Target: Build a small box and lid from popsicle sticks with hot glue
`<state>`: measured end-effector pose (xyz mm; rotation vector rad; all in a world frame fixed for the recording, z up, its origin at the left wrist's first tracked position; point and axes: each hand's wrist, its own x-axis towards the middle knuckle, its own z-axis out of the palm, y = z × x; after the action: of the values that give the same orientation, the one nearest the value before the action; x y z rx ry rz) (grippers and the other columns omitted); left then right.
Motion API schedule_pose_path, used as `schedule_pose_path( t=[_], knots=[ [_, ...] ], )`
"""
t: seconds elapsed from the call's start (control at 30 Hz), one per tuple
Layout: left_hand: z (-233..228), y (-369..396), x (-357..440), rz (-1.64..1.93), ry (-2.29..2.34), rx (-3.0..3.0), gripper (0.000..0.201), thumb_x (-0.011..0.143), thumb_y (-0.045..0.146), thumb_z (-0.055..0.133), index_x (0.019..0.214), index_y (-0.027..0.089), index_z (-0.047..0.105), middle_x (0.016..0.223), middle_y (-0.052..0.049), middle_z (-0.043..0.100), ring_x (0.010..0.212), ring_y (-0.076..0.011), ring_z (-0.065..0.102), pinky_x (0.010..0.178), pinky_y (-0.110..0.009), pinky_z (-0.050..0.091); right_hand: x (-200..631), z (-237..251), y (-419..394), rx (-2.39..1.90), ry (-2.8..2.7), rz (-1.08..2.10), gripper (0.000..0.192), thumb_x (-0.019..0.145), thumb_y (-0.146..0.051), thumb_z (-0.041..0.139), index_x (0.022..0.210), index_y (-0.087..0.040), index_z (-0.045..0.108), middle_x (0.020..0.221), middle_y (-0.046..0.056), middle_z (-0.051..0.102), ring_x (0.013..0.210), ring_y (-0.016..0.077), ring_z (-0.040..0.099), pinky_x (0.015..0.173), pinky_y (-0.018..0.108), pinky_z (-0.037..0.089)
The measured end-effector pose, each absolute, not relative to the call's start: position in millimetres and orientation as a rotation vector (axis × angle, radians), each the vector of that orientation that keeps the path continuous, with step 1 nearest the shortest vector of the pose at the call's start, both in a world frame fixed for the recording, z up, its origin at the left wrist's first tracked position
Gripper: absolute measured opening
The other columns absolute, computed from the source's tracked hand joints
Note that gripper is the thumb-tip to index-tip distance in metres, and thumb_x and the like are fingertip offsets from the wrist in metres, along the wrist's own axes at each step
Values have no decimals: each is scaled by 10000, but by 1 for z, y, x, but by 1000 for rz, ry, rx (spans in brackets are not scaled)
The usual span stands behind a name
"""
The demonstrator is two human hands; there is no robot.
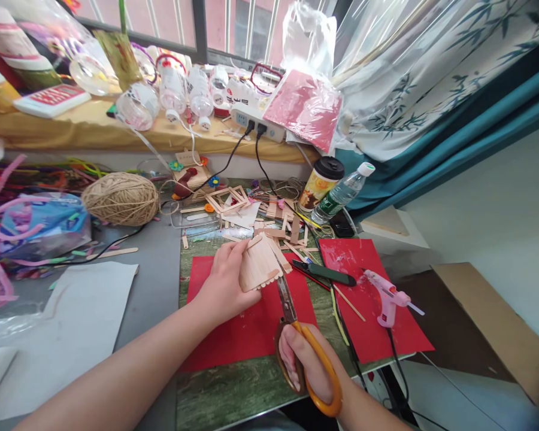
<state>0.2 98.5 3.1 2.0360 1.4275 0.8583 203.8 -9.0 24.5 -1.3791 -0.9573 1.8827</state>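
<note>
The left hand (224, 281) is clamped on a flat panel of glued pale wooden craft sticks (261, 263), thumb underneath. The right hand (308, 365) grips orange-handled scissors (296, 335), blades meeting the panel's rounded lower edge — best held level, cut close to the gripping fingers. A red paper sheet (251, 329) lies below; a pink glue gun (388, 296) is well right.
</note>
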Motion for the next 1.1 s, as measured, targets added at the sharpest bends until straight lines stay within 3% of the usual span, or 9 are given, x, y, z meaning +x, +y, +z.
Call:
schedule_pose_path(
  t=[0.37,0.63,0.97,1.1],
  knots=[
    [3,103,-4,839,1407,2078,974,693,211,731,1561,247,291,1497,-130,382,1449,-349,364,1245,-524,329,211,22,-13,-1314,-891,1988,654,878,-735,627,546,-202,446,410,-83,372,287,39,324,313,169,300],
    [0,109,-9,849,1382,2140,979,684,181,738,1555,281,304,1509,-120,387,1437,-349,385,1235,-527,350,235,35,-12,-1202,-656,2266,650,816,-741,678,545,-196,449,428,-83,397,284,28,293,275,155,283],
    [-1,118,-11,952,1521,2058,908,693,223,757,1512,243,364,1427,-131,442,1404,-348,416,1224,-534,342,246,48,-11,-1081,-375,2551,674,801,-771,655,527,-199,427,419,-83,384,286,26,257,257,140,283],
    [-2,126,-16,983,1524,1804,876,722,291,749,1514,228,380,1480,-139,441,1440,-357,405,1227,-543,315,238,43,-17,-1243,-718,2261,644,822,-774,651,605,-188,493,482,-68,447,332,43,354,324,160,340]
  ],
)
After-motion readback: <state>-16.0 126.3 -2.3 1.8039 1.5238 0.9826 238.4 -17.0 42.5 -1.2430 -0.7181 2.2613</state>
